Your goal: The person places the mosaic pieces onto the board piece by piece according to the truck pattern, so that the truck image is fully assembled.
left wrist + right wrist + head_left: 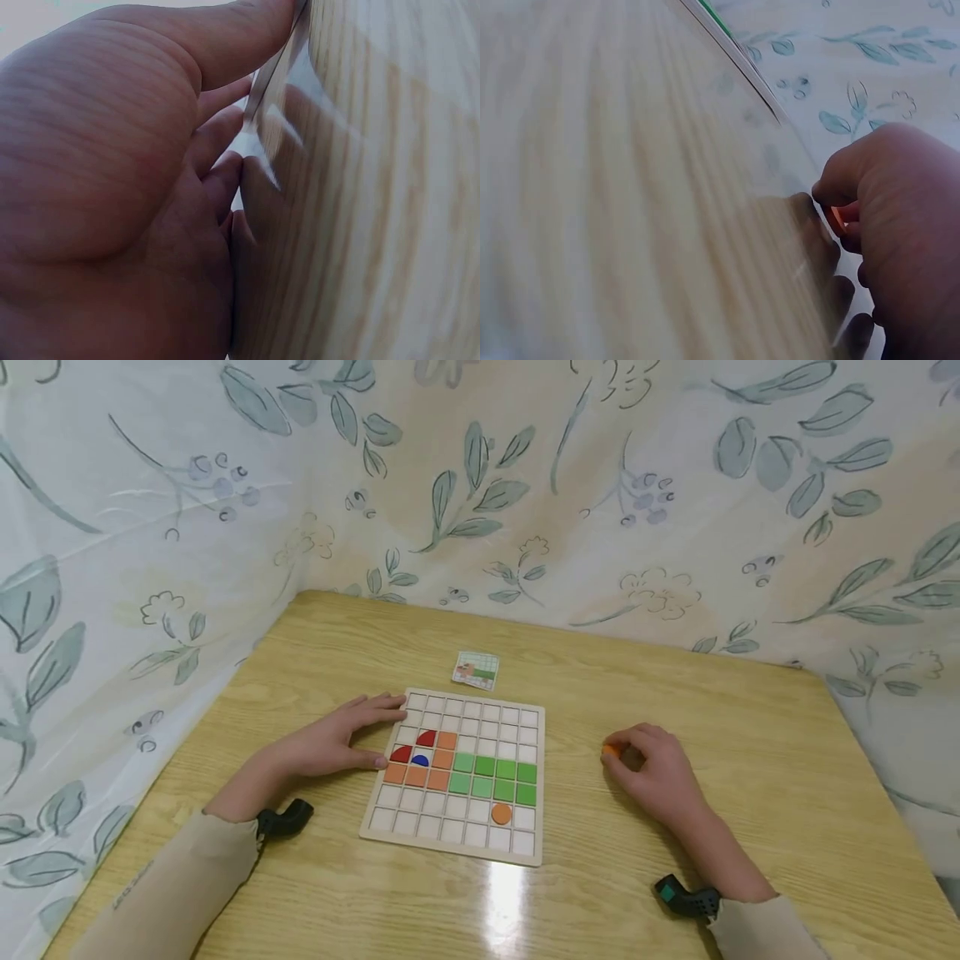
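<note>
A square gridded wooden board (450, 852) lies on the table with coloured tiles in its cells. My left hand (322, 743) rests at its left edge, thumb and fingertips touching the rim, fingers fairly straight; the left wrist view shows this palm (90, 187) close to the tabletop. Right of the board, my right hand (656, 772) pinches a small orange piece (611, 749) between thumb and finger, low over the table. Only an edge of that orange piece (836, 219) shows in the right wrist view, so its full shape is hidden.
On the board are several green squares (506, 769), several orange squares (438, 779), two red quarter-circles (401, 754), a blue half-circle (421, 761) and an orange disc (501, 814). A small picture card (476, 670) lies behind it. Patterned cloth (480, 485) hangs beyond the table.
</note>
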Demonstrator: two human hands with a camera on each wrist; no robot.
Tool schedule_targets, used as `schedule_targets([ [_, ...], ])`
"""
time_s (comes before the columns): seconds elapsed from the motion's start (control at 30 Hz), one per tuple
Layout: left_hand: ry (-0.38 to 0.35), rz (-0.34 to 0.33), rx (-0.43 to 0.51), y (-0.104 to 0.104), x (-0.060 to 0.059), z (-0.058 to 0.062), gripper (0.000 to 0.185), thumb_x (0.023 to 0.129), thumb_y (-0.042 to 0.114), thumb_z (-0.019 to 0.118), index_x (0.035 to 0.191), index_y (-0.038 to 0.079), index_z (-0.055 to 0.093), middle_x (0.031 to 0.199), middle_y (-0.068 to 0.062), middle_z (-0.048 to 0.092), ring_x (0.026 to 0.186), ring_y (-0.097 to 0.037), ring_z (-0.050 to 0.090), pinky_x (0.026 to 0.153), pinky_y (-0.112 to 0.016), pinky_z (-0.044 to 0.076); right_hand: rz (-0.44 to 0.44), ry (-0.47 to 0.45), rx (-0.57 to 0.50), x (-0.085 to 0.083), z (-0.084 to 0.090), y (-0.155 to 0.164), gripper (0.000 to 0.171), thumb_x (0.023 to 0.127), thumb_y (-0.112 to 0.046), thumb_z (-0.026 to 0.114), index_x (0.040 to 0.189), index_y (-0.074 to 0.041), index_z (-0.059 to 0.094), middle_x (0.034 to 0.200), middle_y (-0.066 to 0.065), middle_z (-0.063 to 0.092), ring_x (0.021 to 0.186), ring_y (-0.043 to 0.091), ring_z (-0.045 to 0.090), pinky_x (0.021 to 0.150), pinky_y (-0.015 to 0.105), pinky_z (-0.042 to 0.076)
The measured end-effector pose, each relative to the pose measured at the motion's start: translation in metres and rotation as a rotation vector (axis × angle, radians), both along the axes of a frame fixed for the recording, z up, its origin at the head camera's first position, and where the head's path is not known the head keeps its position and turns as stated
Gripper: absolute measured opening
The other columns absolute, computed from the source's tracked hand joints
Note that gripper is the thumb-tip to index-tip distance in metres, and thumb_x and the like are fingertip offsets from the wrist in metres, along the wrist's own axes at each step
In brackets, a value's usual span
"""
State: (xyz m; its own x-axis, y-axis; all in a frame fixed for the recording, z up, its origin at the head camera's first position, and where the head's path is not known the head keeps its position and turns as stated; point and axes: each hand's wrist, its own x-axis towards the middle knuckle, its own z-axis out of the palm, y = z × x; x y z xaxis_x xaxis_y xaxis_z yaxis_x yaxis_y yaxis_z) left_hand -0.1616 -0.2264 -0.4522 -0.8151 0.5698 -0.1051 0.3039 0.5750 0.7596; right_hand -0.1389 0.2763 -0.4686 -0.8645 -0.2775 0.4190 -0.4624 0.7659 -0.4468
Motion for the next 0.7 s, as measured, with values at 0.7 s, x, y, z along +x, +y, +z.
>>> schedule_targets([
  [0.7, 0.025, -0.023, -0.007, 0.001, 0.0, 0.001, 0.072, 0.088, 0.045, 0.074, 0.152, 0.033, 0.042, 0.162, 0.019, 0.019, 0.152, -0.021, -0.001, 0.118, -0.057, 0.004, 0.301, 0.064, -0.176, -0.003, 0.01, -0.127, 0.012, 0.089, -0.021, 0.071, 0.098, -0.014, 0.073, 0.097, -0.008, 0.066, 0.09, 0.014, 0.058, 0.082, 0.036, 0.045],
])
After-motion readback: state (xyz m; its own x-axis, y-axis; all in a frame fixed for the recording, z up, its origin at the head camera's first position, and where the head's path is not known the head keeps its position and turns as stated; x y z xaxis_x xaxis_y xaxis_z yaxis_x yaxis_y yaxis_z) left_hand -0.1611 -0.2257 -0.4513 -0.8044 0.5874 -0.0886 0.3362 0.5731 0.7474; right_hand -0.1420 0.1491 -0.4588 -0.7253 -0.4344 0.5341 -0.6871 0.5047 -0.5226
